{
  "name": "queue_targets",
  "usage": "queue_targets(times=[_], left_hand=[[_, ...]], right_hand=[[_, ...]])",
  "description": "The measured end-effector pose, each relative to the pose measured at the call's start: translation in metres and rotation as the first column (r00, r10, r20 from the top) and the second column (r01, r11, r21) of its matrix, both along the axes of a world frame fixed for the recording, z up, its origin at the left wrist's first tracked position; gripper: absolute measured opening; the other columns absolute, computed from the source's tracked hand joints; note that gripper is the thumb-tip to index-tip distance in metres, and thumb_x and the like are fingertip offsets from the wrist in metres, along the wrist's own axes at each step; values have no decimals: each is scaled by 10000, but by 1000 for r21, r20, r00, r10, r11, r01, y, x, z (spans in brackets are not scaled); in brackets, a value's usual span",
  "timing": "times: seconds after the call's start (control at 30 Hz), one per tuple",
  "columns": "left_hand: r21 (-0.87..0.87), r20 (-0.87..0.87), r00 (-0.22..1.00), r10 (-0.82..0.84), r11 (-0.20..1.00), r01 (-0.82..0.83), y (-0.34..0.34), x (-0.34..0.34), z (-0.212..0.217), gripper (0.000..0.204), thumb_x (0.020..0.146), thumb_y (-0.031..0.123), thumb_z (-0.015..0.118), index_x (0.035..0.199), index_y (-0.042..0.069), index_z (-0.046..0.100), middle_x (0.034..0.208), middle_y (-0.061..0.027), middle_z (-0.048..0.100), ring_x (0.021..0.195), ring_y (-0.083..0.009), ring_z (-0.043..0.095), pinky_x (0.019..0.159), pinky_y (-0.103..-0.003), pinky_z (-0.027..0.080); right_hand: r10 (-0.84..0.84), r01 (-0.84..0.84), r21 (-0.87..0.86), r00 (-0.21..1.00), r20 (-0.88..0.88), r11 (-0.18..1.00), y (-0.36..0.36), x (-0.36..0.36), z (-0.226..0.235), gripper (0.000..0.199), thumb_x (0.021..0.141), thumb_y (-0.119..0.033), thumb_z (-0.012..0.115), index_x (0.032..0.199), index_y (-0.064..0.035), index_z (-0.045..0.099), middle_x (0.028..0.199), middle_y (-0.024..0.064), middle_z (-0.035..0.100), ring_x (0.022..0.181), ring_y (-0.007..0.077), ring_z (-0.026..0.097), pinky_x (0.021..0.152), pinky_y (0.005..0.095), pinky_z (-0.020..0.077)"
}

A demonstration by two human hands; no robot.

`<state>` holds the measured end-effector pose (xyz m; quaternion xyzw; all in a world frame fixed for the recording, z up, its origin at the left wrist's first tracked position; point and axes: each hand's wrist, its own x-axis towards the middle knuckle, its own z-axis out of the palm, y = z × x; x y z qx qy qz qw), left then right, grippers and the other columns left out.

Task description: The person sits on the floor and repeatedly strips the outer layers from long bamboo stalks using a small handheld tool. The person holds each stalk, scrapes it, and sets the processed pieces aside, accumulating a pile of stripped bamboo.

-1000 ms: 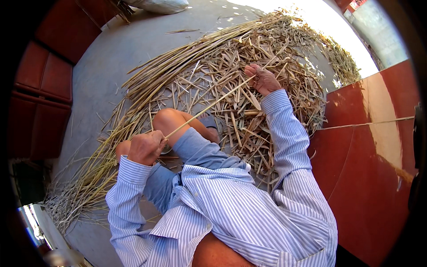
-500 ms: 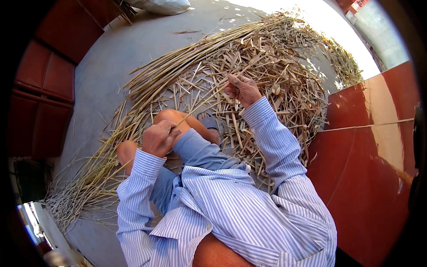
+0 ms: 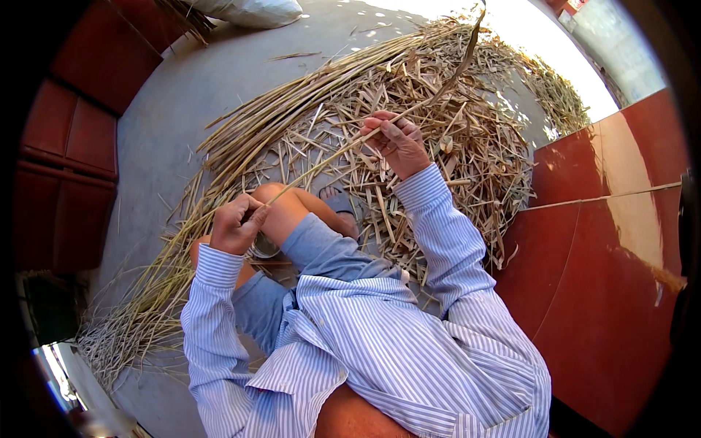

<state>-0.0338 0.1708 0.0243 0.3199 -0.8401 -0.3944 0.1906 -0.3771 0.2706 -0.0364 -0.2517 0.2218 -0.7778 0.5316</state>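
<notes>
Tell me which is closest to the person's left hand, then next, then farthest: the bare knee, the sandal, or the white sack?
From the left hand in the head view:
1. Bare knee, just to its right, almost touching.
2. Sandal, farther right, beyond the knee.
3. White sack, far away at the top edge.

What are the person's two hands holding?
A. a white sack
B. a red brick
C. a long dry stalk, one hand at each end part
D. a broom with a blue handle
C: the left hand grips the near end of a long dry stalk by the knee, and the right hand pinches it farther along, above the pile of straw.
</notes>
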Motion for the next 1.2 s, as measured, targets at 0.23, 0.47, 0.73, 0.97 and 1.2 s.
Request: queue_targets(times=[0.23, 0.47, 0.73, 0.97, 1.2], left_hand=[[55, 34, 996, -79, 995, 77, 5, 7, 12, 163, 864, 112, 706, 828, -26, 627, 687, -23, 588, 588, -73, 481, 529, -237, 404], [175, -25, 998, -58, 983, 61, -2, 14, 0, 169, 875, 116, 699, 824, -17, 608, 675, -5, 568, 585, -58, 473, 524, -227, 399], [202, 33, 997, -71, 977, 63, -2, 7, -3, 170, 893, 116, 672, 825, -22, 597, 674, -10, 564, 600, -66, 496, 541, -229, 422], [19, -105, 988, -110, 993, 112, 7, -40, -8, 154, 880, 119, 673, 912, -28, 645, 725, -62, 601, 655, -120, 564, 595, -249, 457], [-453, -34, 997, -74, 890, 51, 15, -115, 4, 223, 853, 262, 668, 799, 49, 633, 713, -110, 634, 618, -296, 617, 536, -389, 472]], right_hand=[[-227, 224, 125, 974, 15, 967, 16, -58, -4, 223, 953, -114, 565, 1141, 5, 581, 1066, 142, 683, 974, 251, 681, 778, 327, 605], [-467, 434, 275, 882, 62, 858, 29, -128, -11, 214, 938, -214, 608, 1058, -36, 613, 1017, 98, 690, 931, 203, 676, 768, 291, 589], [-140, 148, 193, 989, -53, 970, 27, -60, 5, 175, 933, -152, 611, 1085, -64, 610, 1080, 126, 680, 956, 205, 672, 815, 337, 572], [-127, 142, 176, 987, -95, 974, 18, -42, 7, 165, 921, -130, 626, 1066, -52, 629, 1023, 137, 700, 890, 204, 699, 752, 318, 592], [-145, 160, 231, 986, -79, 960, 10, -5, 13, 178, 914, -163, 642, 1046, -47, 619, 974, 130, 708, 840, 195, 708, 700, 287, 601]])
